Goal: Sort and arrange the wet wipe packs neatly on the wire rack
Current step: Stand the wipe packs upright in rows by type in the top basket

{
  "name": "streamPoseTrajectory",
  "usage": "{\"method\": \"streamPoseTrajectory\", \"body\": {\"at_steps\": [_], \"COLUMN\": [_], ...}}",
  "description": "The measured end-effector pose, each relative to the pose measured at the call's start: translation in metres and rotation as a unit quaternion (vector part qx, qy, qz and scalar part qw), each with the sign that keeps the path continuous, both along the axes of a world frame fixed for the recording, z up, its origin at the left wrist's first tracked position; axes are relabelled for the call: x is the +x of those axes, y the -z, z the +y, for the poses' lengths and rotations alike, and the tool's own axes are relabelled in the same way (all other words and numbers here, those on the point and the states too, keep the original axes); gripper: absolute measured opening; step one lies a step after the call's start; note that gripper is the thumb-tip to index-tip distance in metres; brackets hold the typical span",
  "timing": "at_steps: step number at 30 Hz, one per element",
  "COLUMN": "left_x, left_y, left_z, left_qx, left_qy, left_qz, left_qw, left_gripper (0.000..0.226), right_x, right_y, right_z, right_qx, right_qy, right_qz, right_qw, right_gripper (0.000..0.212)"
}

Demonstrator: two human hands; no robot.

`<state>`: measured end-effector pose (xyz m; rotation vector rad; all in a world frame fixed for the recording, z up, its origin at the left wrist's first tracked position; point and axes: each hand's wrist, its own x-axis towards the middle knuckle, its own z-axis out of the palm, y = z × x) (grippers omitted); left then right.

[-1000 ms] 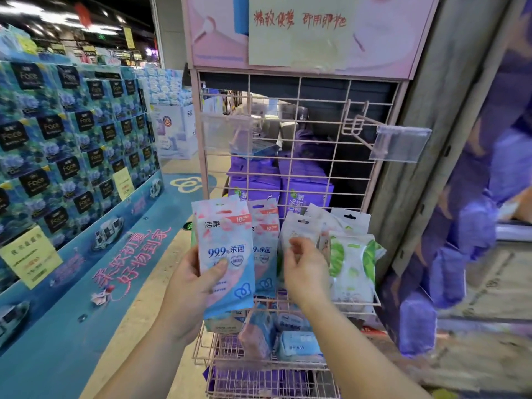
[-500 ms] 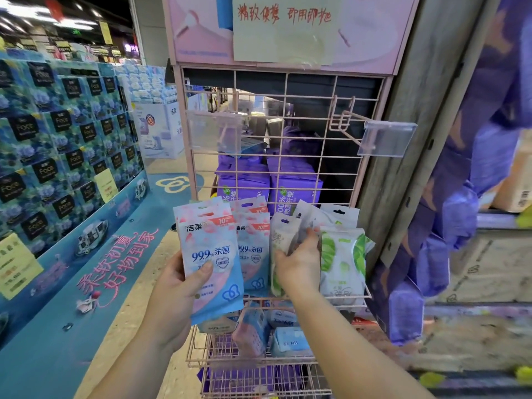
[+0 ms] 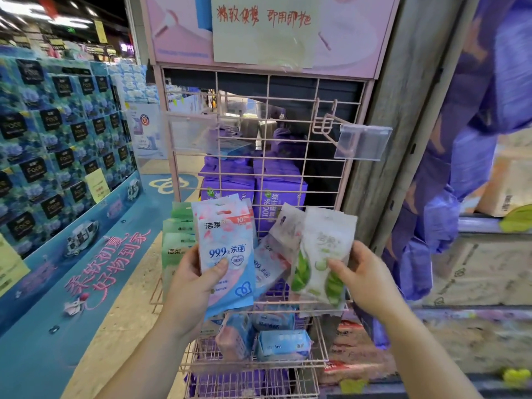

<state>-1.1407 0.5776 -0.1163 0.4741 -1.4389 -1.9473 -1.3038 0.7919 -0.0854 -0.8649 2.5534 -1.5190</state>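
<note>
A pink wire rack stands in front of me. My left hand grips a stack of pink and blue wet wipe packs marked 99.9%, held upright before the rack's upper basket. Behind that hand a few green packs stand at the basket's left. My right hand pinches a white and green wipe pack at its right edge. Between the two hands more packs lean tilted in the basket. Blue and pink packs lie in the lower basket.
An empty hook with a clear price tag holder sticks out at the rack's upper right. A grey pillar stands right of the rack. Purple boxes sit behind the grid. A wall of blue tissue packs lines the left aisle.
My right hand let go of the middle packs and moved right onto the white and green pack. Green packs now show behind my left hand. The view came closer.
</note>
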Motion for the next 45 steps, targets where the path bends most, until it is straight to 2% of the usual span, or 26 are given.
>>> {"method": "streamPoseTrajectory", "body": {"at_steps": [3,6,9,11,13,15,17,19,21,23,25,27,28,30,32,33,35,38,40,43,45], "left_x": [-0.007,-0.009,-0.009,-0.007,-0.005,-0.002,0.001,0.004,0.008,0.012,0.014,0.013,0.011,0.007,0.005,0.006,0.008,0.02,0.031,0.048,0.056], "left_y": [0.001,0.001,0.0,0.0,0.0,0.001,0.001,0.002,0.002,0.001,0.001,0.0,-0.001,-0.004,-0.008,-0.01,-0.013,-0.016,-0.017,-0.015,-0.011], "left_z": [0.009,0.014,0.025,0.033,0.044,0.054,0.062,0.066,0.065,0.062,0.058,0.055,0.055,0.056,0.054,0.052,0.045,0.034,0.028,0.015,0.006], "left_qx": [-0.011,-0.006,0.007,0.003,0.004,0.002,0.005,0.012,0.029,0.038,0.048,0.057,0.059,0.059,0.055,0.05,0.04,0.036,0.032,0.03,0.046], "left_qy": [-0.018,-0.045,-0.073,-0.087,-0.095,-0.099,-0.111,-0.112,-0.107,-0.098,-0.093,-0.084,-0.082,-0.08,-0.074,-0.071,-0.067,-0.053,-0.04,-0.037,-0.04], "left_qz": [-0.002,0.001,0.022,0.026,0.023,0.015,0.008,0.011,0.017,0.024,0.031,0.04,0.044,0.052,0.052,0.053,0.043,0.043,0.041,0.037,0.046], "left_qw": [1.0,0.999,0.997,0.996,0.995,0.995,0.994,0.994,0.994,0.994,0.994,0.994,0.994,0.994,0.994,0.995,0.996,0.997,0.998,0.998,0.997], "left_gripper": [0.027,0.027,0.043,0.037,0.028,0.027,0.03,0.033,0.035,0.061,0.08,0.08,0.081,0.081,0.072,0.059,0.038,0.041,0.056,0.071,0.059], "right_x": [-0.012,-0.023,-0.026,-0.029,-0.037,-0.044,-0.047,-0.046,-0.037,-0.018,0.008,0.036,0.048,0.059,0.06,0.057,0.054,0.053,0.05,0.043,0.042], "right_y": [0.011,0.02,0.025,0.028,0.031,0.036,0.043,0.047,0.047,0.04,0.031,0.023,0.019,0.016,0.01,0.009,0.01,0.015,0.017,0.018,0.024], "right_z": [0.004,-0.004,-0.008,-0.006,-0.002,0.005,0.014,0.02,0.023,0.024,0.021,0.007,-0.003,-0.025,-0.042,-0.048,-0.058,-0.082,-0.1,-0.122,-0.13], "right_qx": [-0.017,-0.027,-0.062,-0.069,-0.04,0.008,0.033,0.038,0.008,-0.063,-0.129,-0.095,-0.058,-0.02,-0.026,-0.017,0.065,0.233,0.293,0.304,0.285], "right_qy": [0.008,0.01,0.017,-0.007,-0.062,-0.125,-0.143,-0.126,-0.067,0.023,0.035,-0.067,-0.134,-0.212,-0.175,-0.144,-0.127,-0.142,-0.118,-0.057,-0.023], "right_qz": [0.015,0.044,0.064,0.071,0.091,0.108,0.12,0.106,0.056,0.033,0.053,0.027,-0.018,-0.095,-0.1,-0.093,-0.08,-0.085,-0.102,-0.132,-0.117], "right_qw": [1.0,0.999,0.996,0.995,0.993,0.986,0.982,0.986,0.996,0.997,0.99,0.993,0.989,0.972,0.979,0.985,0.987,0.958,0.943,0.942,0.951], "right_gripper": [0.021,0.028,0.028,0.028,0.027,0.023,0.023,0.029,0.042,0.049,0.035,0.027,0.027,0.047,0.047,0.043,0.045,0.063,0.069,0.069,0.065]}}
